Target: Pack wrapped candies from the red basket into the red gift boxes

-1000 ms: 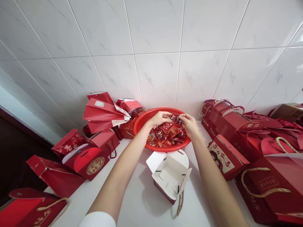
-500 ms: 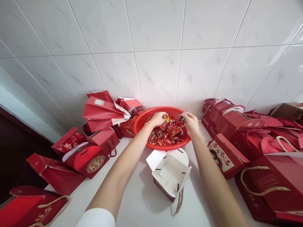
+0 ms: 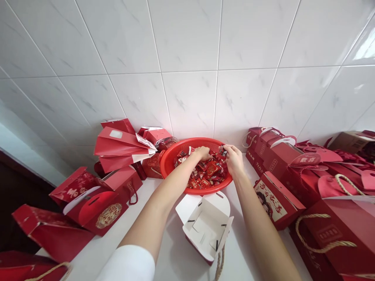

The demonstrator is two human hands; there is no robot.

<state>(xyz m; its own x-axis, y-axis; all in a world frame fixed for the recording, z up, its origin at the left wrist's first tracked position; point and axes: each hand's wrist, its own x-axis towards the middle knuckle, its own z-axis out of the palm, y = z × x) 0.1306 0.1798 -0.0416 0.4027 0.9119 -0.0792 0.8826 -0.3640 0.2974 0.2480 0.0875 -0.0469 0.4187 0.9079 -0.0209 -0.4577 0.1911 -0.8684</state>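
A red plastic basket [image 3: 172, 182] against the wall holds many red-wrapped candies [image 3: 204, 176]. Over its middle, my left hand [image 3: 202, 153] reaches down among the candies, its fingertips partly hidden. At the basket's right rim, my right hand [image 3: 233, 157] pinches a small dark-wrapped candy [image 3: 224, 151]. In front of the basket stands an open box [image 3: 206, 226], white inside, with its flaps spread and a rope handle hanging on the near right side. No candy shows inside it.
Red gift boxes [image 3: 109, 208] stand at the left, and folded red cartons [image 3: 120, 144] lie behind them. More red boxes with rope handles [image 3: 331, 230] crowd the right side. A tiled wall [image 3: 190, 101] rises behind.
My left hand has lowered into the candies, and the yellow-wrapped piece at its fingers no longer shows. My right hand stays at the rim. The view has shifted slightly.
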